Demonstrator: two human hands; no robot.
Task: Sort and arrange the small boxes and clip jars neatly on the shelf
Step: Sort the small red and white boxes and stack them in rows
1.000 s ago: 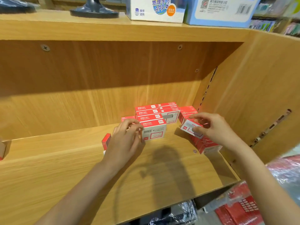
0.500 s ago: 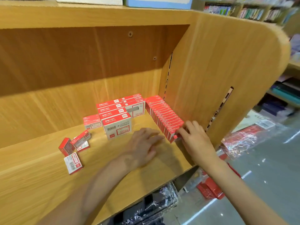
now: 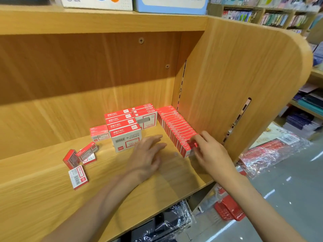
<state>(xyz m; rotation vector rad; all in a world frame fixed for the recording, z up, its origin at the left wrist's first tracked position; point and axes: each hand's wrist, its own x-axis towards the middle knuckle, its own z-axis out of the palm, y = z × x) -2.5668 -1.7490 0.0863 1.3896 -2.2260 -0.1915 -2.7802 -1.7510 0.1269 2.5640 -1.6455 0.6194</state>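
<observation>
Pressing the front box of the packed row (image 3: 176, 130) into line with the right hand (image 3: 212, 154), fingertips (image 3: 196, 140) pinching its near end, row running along the shelf's right wall (image 3: 227, 88). Hovering the left hand (image 3: 148, 154) flat and empty, fingers spread wide, just above the shelf board (image 3: 122, 198) beside the row. Leaving four loose boxes (image 3: 79, 161) scattered well to the left, near the stacked larger boxes (image 3: 125, 131). Probably best done by pushing squarely along the row's length, bracing its open side with the left palm, keeping faces flush so nothing buckles outward; seeing no clip jars here
</observation>
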